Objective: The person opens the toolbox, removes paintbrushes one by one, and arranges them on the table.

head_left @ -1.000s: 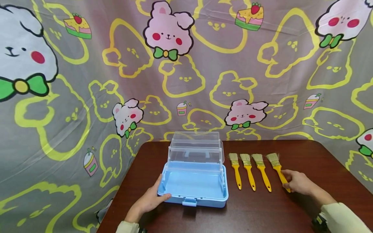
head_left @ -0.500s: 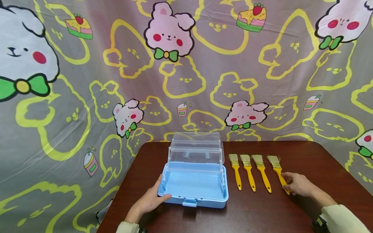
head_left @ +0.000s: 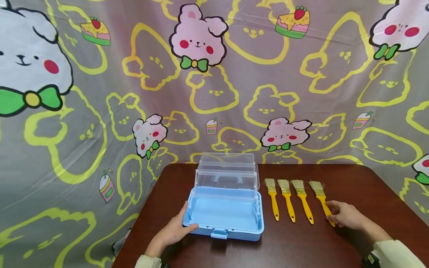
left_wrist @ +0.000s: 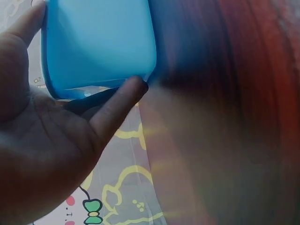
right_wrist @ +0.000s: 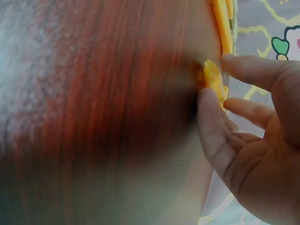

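Observation:
A light-blue toolbox (head_left: 224, 232) stands with its clear lid and tiered trays (head_left: 226, 175) raised at the back; its base is bare inside. My left hand (head_left: 172, 230) grips its front left corner, thumb over the front rim and fingers along the left side. To the right, several flat paintbrushes lie in a row, bristles away from me. My right hand (head_left: 348, 215) pinches the yellow handle of the rightmost paintbrush (head_left: 323, 203) near its end. In the right wrist view, thumb and fingers sit on either side of that handle (right_wrist: 213, 77), low by the tabletop.
Other yellow-handled paintbrushes (head_left: 274, 204) lie side by side between the toolbox and my right hand. All rest on a dark brown wooden table (head_left: 281, 247). A patterned cloth (head_left: 214, 93) hangs behind the table and along both sides.
The rightmost paintbrush has shifted slightly toward me with my right hand. My left hand stays on the toolbox corner. The head view has shifted a little.

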Available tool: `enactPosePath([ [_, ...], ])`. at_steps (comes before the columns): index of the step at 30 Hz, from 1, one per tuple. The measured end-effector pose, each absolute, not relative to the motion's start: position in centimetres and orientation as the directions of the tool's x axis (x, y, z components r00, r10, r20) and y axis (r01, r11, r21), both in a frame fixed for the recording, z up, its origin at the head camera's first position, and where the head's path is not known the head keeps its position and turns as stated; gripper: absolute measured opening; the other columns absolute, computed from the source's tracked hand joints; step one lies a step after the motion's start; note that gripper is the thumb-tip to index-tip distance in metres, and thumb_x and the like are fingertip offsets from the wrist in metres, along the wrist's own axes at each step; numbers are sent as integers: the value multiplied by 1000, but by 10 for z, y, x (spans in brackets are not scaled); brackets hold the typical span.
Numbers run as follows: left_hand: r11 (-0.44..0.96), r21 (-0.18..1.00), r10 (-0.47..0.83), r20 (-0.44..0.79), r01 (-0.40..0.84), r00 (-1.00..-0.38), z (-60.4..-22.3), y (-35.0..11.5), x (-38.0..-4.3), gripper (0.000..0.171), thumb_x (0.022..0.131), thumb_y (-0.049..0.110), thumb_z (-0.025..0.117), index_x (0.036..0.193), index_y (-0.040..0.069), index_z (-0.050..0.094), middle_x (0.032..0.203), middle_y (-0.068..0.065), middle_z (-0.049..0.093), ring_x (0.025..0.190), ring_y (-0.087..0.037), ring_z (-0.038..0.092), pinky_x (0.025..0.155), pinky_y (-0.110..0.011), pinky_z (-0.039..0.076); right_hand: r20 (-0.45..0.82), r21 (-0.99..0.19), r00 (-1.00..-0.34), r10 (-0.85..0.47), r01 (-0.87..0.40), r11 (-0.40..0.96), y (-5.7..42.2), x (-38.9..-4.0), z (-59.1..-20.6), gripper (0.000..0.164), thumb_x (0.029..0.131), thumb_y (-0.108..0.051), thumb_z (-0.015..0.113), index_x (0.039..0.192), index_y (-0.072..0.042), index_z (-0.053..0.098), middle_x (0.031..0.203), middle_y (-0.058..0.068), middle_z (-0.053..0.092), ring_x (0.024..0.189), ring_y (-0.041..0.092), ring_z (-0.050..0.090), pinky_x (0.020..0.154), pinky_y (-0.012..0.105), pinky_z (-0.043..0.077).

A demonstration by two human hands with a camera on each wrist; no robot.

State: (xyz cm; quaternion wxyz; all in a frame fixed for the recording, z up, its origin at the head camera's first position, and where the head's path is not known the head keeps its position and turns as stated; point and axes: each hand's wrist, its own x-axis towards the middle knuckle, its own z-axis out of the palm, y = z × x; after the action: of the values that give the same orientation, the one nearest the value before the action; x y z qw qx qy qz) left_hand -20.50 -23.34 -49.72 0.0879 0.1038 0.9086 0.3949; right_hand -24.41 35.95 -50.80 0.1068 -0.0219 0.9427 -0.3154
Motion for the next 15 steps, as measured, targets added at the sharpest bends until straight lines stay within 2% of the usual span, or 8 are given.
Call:
enactPosePath([
  [4,667,731,276,-65,143,-959,-495,-233,-206,102,86,42,68,150,-2,2,153,-24,13,137,-38,23,105,-57,23,-162,-544,-981,-109,-3,839,362,-245,-507,65,82,-32,72,122,14,48,83,5,61,65,18,56,56,34,48],
  [8,694,704,270,-63,149,-961,-484,-234,-205,99,87,42,66,149,-4,5,153,-25,14,138,-39,19,106,-57,22,-105,-474,-987,-119,-56,879,364,-243,-503,66,86,-38,67,121,15,49,85,6,63,70,18,58,59,36,48],
  [12,754,639,230,-44,149,-972,-463,-230,-207,93,89,46,62,151,1,9,152,-24,16,137,-41,18,104,-60,23,-21,-438,-992,-124,-102,893,361,-240,-491,65,88,-39,64,121,15,48,91,13,63,76,24,60,61,41,49],
  [15,829,535,195,2,166,-981,-444,-221,-209,91,87,49,62,152,6,15,152,-25,17,136,-45,19,101,-64,24,51,-416,-992,-115,-126,901,355,-238,-480,67,88,-41,64,121,15,49,98,22,60,83,34,59,64,46,49],
])
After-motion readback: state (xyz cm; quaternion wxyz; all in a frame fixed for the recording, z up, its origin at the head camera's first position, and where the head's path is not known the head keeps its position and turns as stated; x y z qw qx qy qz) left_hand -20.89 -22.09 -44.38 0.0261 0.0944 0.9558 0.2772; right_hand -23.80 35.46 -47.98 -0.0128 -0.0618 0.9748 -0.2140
